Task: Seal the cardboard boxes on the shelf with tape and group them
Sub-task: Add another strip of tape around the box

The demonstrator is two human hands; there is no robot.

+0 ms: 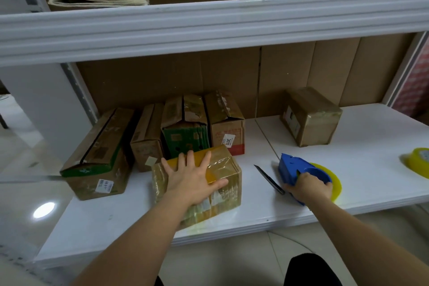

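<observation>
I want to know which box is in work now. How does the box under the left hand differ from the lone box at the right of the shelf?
The box under the left hand sits at the shelf's front edge; the lone box stands far back by the cardboard wall. The left hand presses flat on the first; nothing touches the second. The first shows yellow on top; the second is plain brown. Both appear covered in glossy tape.

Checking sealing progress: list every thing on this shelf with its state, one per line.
Front box: wrapped in clear tape, flat under left hand.
Blue tape dispenser: gripped by right hand, resting on shelf.
Four back boxes: standing side by side.
Far right box: taped, alone.
Spare tape roll: lying unused.
</observation>
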